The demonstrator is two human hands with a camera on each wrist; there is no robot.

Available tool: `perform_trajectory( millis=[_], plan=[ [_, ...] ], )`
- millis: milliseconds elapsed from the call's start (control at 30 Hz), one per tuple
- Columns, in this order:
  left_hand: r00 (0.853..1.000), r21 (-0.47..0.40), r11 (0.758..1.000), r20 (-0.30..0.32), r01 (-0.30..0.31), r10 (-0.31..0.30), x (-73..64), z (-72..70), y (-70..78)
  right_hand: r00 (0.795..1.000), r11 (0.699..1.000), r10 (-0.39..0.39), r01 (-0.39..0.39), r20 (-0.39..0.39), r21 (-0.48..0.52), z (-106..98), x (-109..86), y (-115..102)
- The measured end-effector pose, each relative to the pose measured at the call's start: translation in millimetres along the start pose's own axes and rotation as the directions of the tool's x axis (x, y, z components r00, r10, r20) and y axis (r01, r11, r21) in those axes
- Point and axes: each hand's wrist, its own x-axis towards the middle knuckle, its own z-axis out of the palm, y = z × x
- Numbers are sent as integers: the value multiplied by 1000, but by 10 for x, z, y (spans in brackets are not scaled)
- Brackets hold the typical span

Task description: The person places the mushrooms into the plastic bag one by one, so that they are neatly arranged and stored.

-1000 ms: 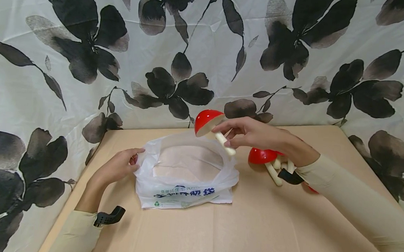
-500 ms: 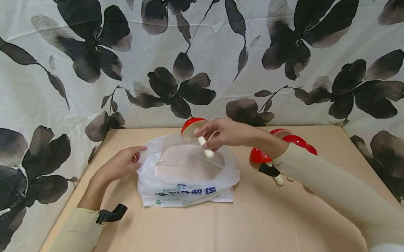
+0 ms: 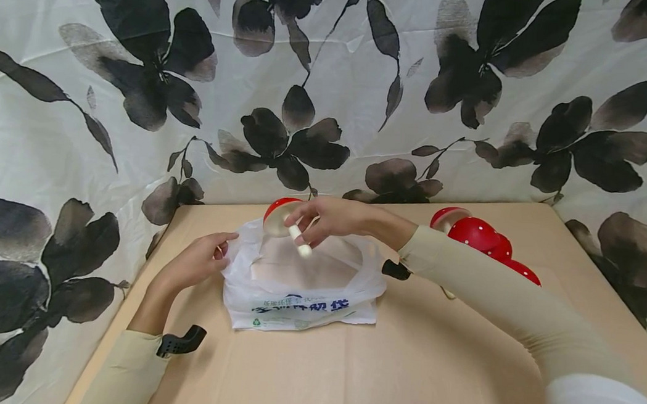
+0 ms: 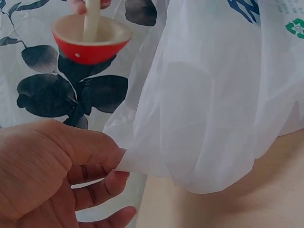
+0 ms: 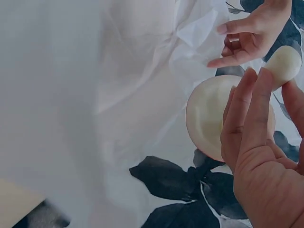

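Holding mushroom [image 3: 278, 221] by stem [image 3: 301, 244] in right hand [image 3: 329, 219], over bag [image 3: 300, 315]; pinching bag's edge [image 4: 130, 162] in left hand [image 3: 194, 259]. Might snag wide cap [image 4: 92, 53] on that limp edge, or lose hold through slight pinch.

Bag [image 3: 305, 318] — thin, crinkled plastic; mushroom caps [image 3: 474, 234] on tabletop [image 3: 402, 367] glossy; held mushroom [image 4: 92, 53] matt underneath; backdrop [image 3: 357, 105] — creased cloth.

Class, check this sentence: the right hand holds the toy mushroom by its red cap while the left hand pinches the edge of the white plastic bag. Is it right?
Not quite. The right hand holds the toy mushroom by its pale stem, not its red cap, as the head view shows. The left hand does pinch the edge of the white plastic bag.
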Motion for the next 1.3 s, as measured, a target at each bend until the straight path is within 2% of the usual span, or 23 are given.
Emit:
perform_trajectory(
  millis=[267,600,933,1300],
  plan=[
    [1000,-2,1000,-8,-13,13,7,4,-3,996,994,93,-93,11,59,41,238,12],
    [999,4,999,-18,-32,32,28,4,1,983,983,179,-181,44,39,141,553,2],
    [999,-13,999,-27,-40,39,57,31,69,983,979,181,-181,10,94,332,792,91],
    [998,23,998,-30,-52,53,72,51,151,987,983,155,-149,-50,107,448,960,211]
  ],
)
